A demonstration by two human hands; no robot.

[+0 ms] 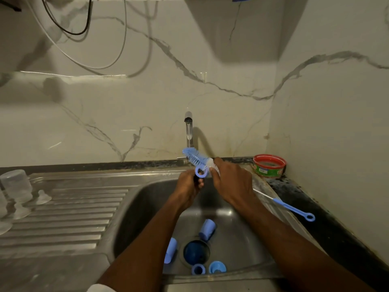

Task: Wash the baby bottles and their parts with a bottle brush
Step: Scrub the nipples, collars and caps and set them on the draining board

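Both hands meet at frame centre over the sink [147, 199]: the right hand [231, 182] grips the bottle brush [195, 158] by its white neck, bristles pointing up-left, while the left hand [188, 185] curls round something dark I can't identify. Scrubbing looks underway; next comes the blue parts [207, 228] lying low in the basin.

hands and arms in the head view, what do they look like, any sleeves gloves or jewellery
Both hands are bare: no gloves, and no rings or watch show on the left hand or the right hand. Both forearms are uncovered down to the bottom edge of the picture. A bit of white cloth shows by the left arm at the bottom edge; whether it is a sleeve cannot be told.
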